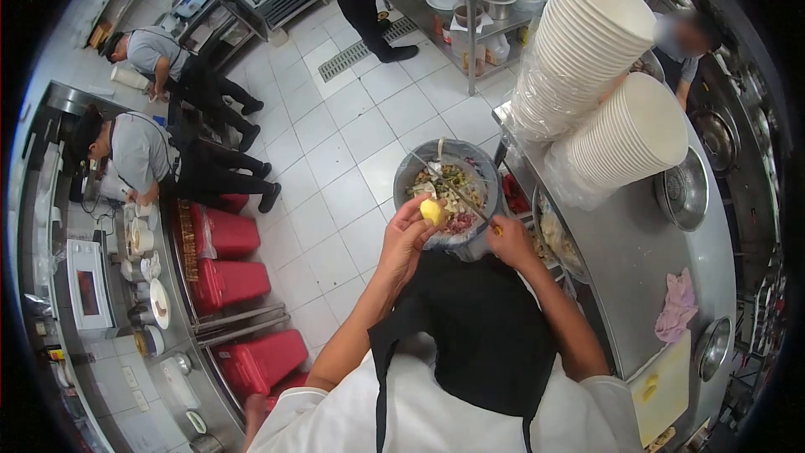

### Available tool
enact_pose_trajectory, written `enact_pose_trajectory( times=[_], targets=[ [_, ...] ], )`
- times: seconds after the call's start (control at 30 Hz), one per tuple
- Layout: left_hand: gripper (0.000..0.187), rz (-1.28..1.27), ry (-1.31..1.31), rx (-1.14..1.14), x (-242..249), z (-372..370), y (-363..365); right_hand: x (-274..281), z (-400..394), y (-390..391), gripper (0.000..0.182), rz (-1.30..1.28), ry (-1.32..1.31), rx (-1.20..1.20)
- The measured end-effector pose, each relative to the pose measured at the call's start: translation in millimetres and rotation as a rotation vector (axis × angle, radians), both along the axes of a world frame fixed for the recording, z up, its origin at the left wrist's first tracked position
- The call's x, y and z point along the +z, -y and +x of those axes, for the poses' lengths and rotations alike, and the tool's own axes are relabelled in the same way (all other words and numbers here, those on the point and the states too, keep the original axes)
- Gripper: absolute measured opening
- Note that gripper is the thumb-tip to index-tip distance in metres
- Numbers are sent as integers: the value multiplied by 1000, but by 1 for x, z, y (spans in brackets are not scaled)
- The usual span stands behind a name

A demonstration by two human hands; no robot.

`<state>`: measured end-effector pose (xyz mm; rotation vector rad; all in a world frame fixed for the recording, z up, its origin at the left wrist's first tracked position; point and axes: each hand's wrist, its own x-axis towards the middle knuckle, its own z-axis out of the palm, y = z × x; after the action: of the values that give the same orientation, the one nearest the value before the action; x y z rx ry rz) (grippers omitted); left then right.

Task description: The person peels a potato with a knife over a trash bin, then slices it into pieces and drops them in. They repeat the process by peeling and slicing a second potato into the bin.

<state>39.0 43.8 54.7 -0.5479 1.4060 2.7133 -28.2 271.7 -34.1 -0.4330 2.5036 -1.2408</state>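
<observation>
My left hand [407,233] pinches a small yellow potato-like piece [432,211] in its fingertips, with a paler patch on its upper side. In my right hand [510,243] is a long knife [457,190], its yellow handle mostly covered by the fingers. The blade slants up and left, passing close to the yellow piece. Both hands are over the near side of a waste bin [402,187] lined with clear plastic. Mixed food scraps [457,176] in white, green and reddish colours fill much of what shows inside it.
Right of me, a steel counter [604,256] carries tall stacks of white tubs [579,42], a pink cloth [675,306], metal bowls [683,189] and a cutting board [662,411] with yellow pieces. Red bins [231,283] line the left counter. Several other people stand around the kitchen.
</observation>
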Motion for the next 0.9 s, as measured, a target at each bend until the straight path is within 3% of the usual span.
enact_pose_trajectory(
  times=[0.17,0.33,0.6,0.73,0.9],
  targets=[
    [44,-111,8,-51,-16,-1,-7,61,4,23,19,-50,-211,53],
    [43,-289,-37,-59,-10,-2,-15,78,7,30,18,-19,-317,56],
    [45,-345,-93,-40,-30,0,-15,84,9,29,16,33,-336,62],
    [44,-246,-61,-32,-29,1,-17,83,8,28,16,27,-327,50],
    [47,-283,-46,-59,-19,2,-9,52,0,15,17,79,-219,31]
  ],
)
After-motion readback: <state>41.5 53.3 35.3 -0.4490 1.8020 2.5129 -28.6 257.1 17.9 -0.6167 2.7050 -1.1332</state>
